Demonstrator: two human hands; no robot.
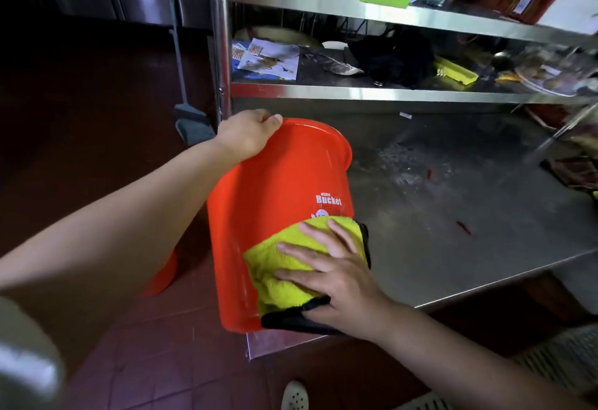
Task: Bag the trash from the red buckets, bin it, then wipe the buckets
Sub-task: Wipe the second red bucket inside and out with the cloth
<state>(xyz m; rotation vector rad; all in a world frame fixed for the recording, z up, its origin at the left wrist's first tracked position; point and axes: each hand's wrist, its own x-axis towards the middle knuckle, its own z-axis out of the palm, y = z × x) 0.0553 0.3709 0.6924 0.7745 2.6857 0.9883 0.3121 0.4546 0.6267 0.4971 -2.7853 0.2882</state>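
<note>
I note red plastic bucket [275, 215] tilted on steel table [469, 215] corner, left hand [247, 134] gripping rim at 11 o'clock, right hand [336, 267] pressing yellow microfibre cloth [284, 267] flat, fingers spread, against wall.

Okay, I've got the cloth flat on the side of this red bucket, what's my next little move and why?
Probably sweep the yellow cloth up the wall toward the white lettering. The right hand presses it flat low on the red bucket, so the upper side looks unwiped. The left hand grips the rim, and the tilted bucket rests at the steel table edge, so keep that hold.
</note>
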